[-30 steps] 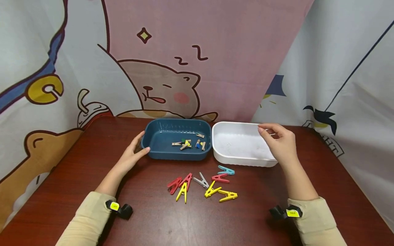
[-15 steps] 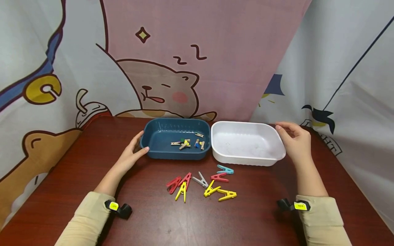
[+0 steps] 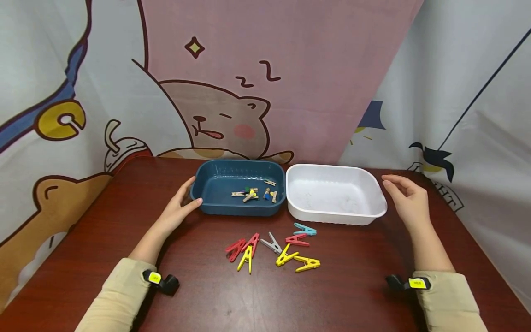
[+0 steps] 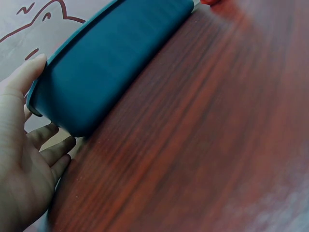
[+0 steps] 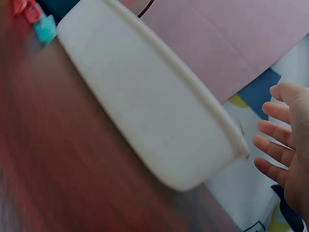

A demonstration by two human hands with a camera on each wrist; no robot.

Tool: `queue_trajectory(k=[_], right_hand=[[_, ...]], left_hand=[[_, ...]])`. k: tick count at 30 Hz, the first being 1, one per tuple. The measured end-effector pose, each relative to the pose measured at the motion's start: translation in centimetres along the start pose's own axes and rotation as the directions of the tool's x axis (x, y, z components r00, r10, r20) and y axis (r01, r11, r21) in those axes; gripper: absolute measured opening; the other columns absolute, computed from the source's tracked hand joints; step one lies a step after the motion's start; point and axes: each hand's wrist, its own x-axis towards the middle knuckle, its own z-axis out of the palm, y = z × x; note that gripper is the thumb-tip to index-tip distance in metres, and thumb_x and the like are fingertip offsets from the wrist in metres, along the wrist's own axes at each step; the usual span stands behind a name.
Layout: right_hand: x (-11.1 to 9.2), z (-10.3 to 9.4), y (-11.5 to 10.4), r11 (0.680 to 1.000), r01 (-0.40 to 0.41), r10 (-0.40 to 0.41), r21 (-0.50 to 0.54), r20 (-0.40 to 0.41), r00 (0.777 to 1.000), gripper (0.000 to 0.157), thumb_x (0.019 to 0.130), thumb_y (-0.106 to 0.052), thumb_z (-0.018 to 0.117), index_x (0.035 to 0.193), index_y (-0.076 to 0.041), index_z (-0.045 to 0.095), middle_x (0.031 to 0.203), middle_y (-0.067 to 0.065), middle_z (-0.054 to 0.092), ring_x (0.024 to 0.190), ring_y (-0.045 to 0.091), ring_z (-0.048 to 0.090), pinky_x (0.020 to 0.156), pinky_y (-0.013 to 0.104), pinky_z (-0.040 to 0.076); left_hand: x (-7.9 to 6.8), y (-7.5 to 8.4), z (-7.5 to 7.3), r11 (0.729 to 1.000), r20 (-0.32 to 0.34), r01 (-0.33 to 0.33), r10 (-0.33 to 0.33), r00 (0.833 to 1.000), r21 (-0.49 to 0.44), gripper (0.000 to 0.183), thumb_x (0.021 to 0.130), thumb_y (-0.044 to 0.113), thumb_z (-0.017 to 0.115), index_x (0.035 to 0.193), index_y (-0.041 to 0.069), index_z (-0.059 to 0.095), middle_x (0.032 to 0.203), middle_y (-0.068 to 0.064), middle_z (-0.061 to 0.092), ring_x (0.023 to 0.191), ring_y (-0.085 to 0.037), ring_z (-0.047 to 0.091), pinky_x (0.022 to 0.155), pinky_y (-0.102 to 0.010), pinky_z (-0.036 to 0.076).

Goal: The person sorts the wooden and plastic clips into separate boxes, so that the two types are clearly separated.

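My left hand (image 3: 177, 205) holds the left end of a dark blue plastic basin (image 3: 238, 210). In the left wrist view its thumb (image 4: 35, 67) lies on the basin's rim and the other fingers bend against the end wall. Inside the basin, toward its right, lie several small wooden clothespins (image 3: 250, 196) with coloured bits. A white plastic basin (image 3: 332, 218) stands directly right of the blue one. Just beyond its right end is my right hand (image 3: 408, 200), its fingers loosely bent with nothing in them; the right wrist view shows a gap between the fingertips and the white rim.
Several plastic clothespins lie in front of the basins: red ones (image 3: 235, 249), yellow ones (image 3: 307, 263), a grey one (image 3: 271, 243) and a light blue one (image 3: 304, 229). The dark red wooden table (image 3: 265, 299) ends at a printed cloth (image 3: 315, 83) behind the basins.
My right hand has moved right, from over the white basin's right end, past its rim, to beside it. The left hand has stayed at the blue basin. The clothespins have not moved.
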Motion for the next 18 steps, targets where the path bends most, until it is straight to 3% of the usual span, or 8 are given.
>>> queue_trajectory(k=[3, 11, 15, 18], right_hand=[[-0.2, -0.1, 0.9, 1.0, -0.002, 0.002, -0.014, 0.02, 1.0, 0.041, 0.096, -0.037, 0.057, 0.121, -0.005, 0.064, 0.111, -0.006, 0.063, 0.097, -0.001, 0.053, 0.075, 0.01, 0.041], [-0.8, -0.4, 3.1, 1.0, -0.013, 0.011, 0.015, 0.111, 0.994, 0.044, 0.097, -0.037, 0.055, 0.128, -0.006, 0.06, 0.112, -0.009, 0.061, 0.102, 0.002, 0.05, 0.078, 0.012, 0.038], [-1.1, -0.4, 4.2, 0.996, -0.002, -0.011, 0.089, 0.147, 0.989, 0.041, 0.098, -0.03, 0.056, 0.131, -0.004, 0.057, 0.117, -0.006, 0.06, 0.102, 0.004, 0.05, 0.079, 0.012, 0.038], [-1.2, -0.4, 4.9, 0.98, 0.024, -0.06, 0.199, 0.178, 0.982, 0.039, 0.098, -0.019, 0.056, 0.132, 0.0, 0.055, 0.117, -0.008, 0.06, 0.1, 0.004, 0.053, 0.08, 0.011, 0.042]], left_hand=[[-0.1, 0.0, 0.0, 1.0, 0.001, 0.002, -0.002, 1.0, 0.002, 0.073, 0.096, 0.017, 0.059, 0.155, 0.018, 0.015, 0.154, -0.017, 0.021, 0.139, -0.035, 0.023, 0.108, -0.056, 0.021], [-0.1, 0.0, -0.1, 1.0, 0.005, 0.004, -0.004, 1.0, 0.009, 0.075, 0.095, 0.024, 0.06, 0.155, 0.019, 0.015, 0.155, -0.016, 0.019, 0.139, -0.035, 0.021, 0.108, -0.056, 0.02], [-0.1, 0.0, -0.1, 1.0, 0.006, -0.001, 0.001, 1.0, 0.005, 0.074, 0.096, 0.023, 0.06, 0.155, 0.018, 0.015, 0.155, -0.016, 0.02, 0.139, -0.035, 0.022, 0.108, -0.056, 0.02], [0.0, 0.0, -0.1, 1.0, 0.006, -0.005, 0.005, 1.0, 0.001, 0.074, 0.096, 0.022, 0.06, 0.155, 0.018, 0.015, 0.154, -0.017, 0.022, 0.139, -0.034, 0.023, 0.108, -0.055, 0.021]])
